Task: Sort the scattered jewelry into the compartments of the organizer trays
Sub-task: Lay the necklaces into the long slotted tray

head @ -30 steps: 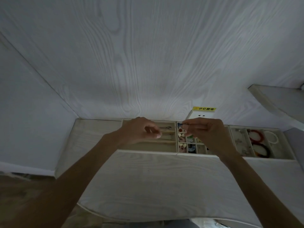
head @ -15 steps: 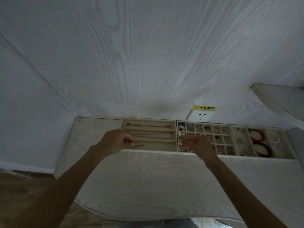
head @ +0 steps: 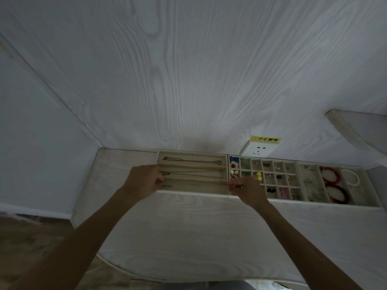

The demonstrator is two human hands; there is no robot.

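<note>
Necklace (head: 194,185), thin chain taut across front slot, each grip pinching one end.

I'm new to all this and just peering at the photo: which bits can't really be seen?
- Left hand: fingertips curl under, so its grip is hidden, head view.
- Right hand: covers the grid tray compartments beneath.
- Grid tray pieces: too small to identify.
- Chain in the near slot of the necklace tray: too thin and dim.
</note>
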